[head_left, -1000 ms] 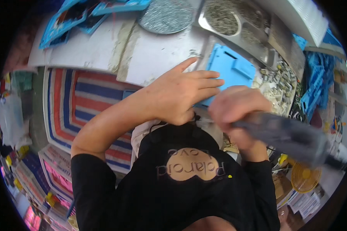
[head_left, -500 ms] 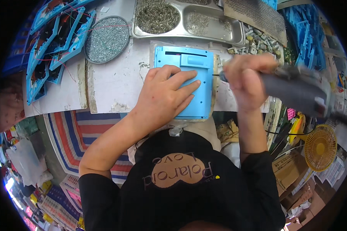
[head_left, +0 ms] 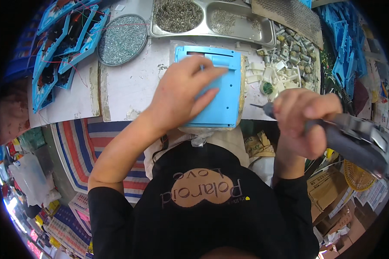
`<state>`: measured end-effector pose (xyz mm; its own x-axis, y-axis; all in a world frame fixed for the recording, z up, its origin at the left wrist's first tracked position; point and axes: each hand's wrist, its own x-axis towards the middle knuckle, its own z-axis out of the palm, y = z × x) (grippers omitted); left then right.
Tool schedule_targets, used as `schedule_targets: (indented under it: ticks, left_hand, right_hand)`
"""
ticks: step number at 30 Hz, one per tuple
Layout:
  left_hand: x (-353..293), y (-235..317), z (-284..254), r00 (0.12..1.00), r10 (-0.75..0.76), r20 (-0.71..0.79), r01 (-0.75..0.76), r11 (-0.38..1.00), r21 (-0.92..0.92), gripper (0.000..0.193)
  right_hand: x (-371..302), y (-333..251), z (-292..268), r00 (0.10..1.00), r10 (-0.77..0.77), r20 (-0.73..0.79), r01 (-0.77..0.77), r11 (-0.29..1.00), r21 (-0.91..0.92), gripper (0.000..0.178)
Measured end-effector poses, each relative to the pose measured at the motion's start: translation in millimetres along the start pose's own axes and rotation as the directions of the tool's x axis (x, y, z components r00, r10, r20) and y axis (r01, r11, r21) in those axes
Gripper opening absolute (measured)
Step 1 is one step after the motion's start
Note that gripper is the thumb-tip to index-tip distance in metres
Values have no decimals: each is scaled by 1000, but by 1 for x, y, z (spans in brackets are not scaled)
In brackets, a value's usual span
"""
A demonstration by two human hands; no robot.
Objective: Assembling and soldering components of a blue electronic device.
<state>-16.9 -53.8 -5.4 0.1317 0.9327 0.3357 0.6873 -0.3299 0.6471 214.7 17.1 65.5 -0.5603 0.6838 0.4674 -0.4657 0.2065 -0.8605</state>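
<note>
A flat light-blue plastic casing (head_left: 218,103) with screw holes and a slot at its far end lies at the table's near edge. My left hand (head_left: 181,90) is over its left side, fingers apart and a little blurred; whether the fingertips touch it I cannot tell. My right hand (head_left: 300,118) is wrapped round a dark electric screwdriver (head_left: 354,144). The screwdriver's thin bit points left toward the casing's right edge, apart from it.
A round grey dish (head_left: 122,41) of small screws and a metal tray (head_left: 242,36) of small parts stand beyond the casing. Small motors and white pieces (head_left: 285,56) are heaped at right. Blue casings with wires (head_left: 78,43) are stacked at left. A yellow fan (head_left: 358,175) stands lower right.
The screwdriver has moved back toward me and right, its bit away from the casing's right edge. My left hand has shifted slightly farther up the casing, its fingers more bent.
</note>
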Motion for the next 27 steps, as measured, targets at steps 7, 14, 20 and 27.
schedule_targets:
  ticks: [7,14,20,27]
  left_hand:
    - [37,-18,-11,963,267,-38,-248,931,268,37]
    - [30,-25,-4,985,168,-44,-157,970,187,35]
    - [33,-25,6,995,90,39,-94,989,111,31]
    - [37,-24,8,996,72,52,-77,993,92,32]
  right_hand:
    - [41,-21,-16,977,-131,167,136,991,-18,34]
    - [40,16,2,992,-127,7,127,992,-27,24]
    - [30,61,-10,981,-70,-182,81,995,55,18]
    - [16,63,-16,991,-61,-120,45,990,-132,13]
